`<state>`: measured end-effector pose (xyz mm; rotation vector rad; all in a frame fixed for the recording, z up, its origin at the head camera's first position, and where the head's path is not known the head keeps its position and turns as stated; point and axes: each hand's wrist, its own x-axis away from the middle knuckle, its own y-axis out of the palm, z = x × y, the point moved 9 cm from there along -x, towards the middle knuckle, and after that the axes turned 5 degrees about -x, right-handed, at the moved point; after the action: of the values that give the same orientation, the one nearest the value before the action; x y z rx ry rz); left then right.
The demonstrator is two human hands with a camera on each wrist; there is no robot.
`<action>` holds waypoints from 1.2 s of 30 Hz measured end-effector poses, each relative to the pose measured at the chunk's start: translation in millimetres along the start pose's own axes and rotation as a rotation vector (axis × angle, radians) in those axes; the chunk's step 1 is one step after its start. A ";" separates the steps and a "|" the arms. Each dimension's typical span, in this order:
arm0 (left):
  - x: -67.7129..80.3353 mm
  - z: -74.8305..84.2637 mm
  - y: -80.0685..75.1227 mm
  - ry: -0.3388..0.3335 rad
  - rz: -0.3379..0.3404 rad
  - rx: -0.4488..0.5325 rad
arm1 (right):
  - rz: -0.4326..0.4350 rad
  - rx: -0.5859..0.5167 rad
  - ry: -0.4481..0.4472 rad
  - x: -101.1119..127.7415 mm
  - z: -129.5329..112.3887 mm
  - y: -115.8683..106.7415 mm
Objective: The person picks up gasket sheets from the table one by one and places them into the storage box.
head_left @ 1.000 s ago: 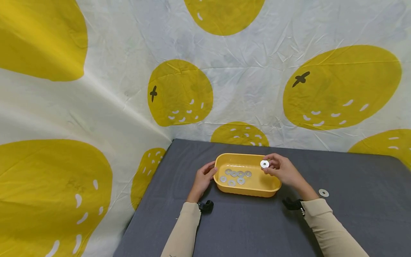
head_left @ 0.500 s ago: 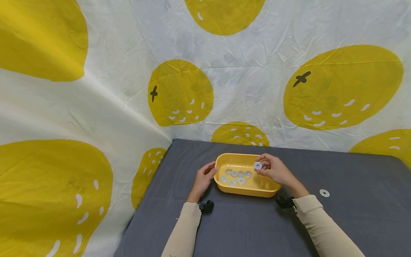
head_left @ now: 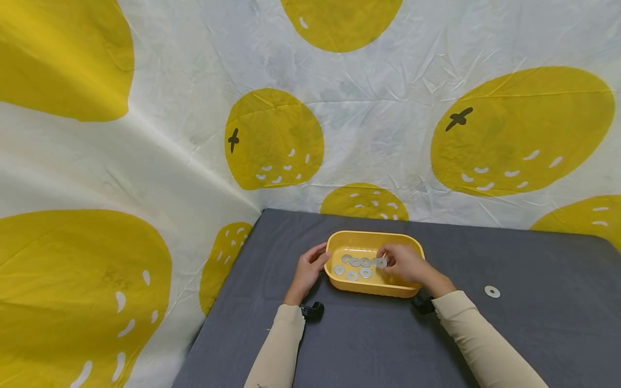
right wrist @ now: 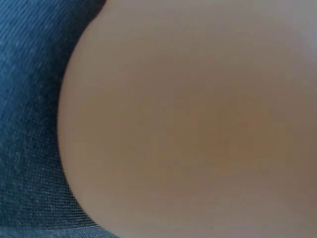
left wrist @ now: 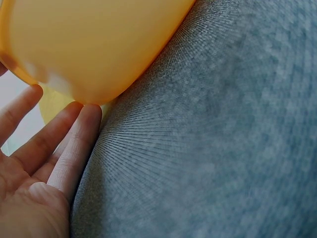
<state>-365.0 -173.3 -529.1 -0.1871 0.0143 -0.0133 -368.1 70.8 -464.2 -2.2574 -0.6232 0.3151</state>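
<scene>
A yellow oblong tray point(head_left: 374, 289) stands on the dark grey cloth, with several flat metal washers point(head_left: 366, 272) lying inside toward its left half. My left hand point(head_left: 305, 270) holds the tray's left end, thumb at the rim and the other fingers along the outside. The left wrist view has these fingertips point(left wrist: 90, 113) against the tray's outer wall point(left wrist: 99, 44). Inside the tray, my right hand point(head_left: 407, 264) pinches another washer point(head_left: 382, 263) low, beside the lying ones. Whether that washer touches the tray floor, I cannot tell. A blurred tan surface point(right wrist: 188, 124) fills most of the right wrist view.
One more washer point(head_left: 492, 291) lies on the grey cloth point(head_left: 543, 312), right of the tray. Behind and to the left hangs a white sheet point(head_left: 373, 129) printed with large yellow fruit.
My right hand has carried the pinched washer left and down, from above the tray's right part to low among the others. The left hand and tray have stayed in place.
</scene>
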 end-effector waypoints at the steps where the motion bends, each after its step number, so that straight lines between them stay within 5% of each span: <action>1: 0.2 0.3 -0.1 0.001 0.002 -0.001 | -0.008 0.018 -0.003 -0.2 -0.7 1.4; 24: 0.6 -0.2 0.7 0.011 0.001 0.000 | -0.057 0.115 0.007 0.4 -2.0 11.8; 29: -0.7 -1.5 0.7 0.018 -0.003 0.006 | 0.017 0.085 0.004 3.1 -2.8 1.4; 36: -0.8 1.0 1.8 0.006 -0.032 0.031 | 0.244 0.041 -0.062 25.7 -3.2 -35.9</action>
<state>-365.8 -171.3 -528.4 -0.1562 0.0175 -0.0463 -357.1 103.6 -436.6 -2.2938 -0.3685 0.5152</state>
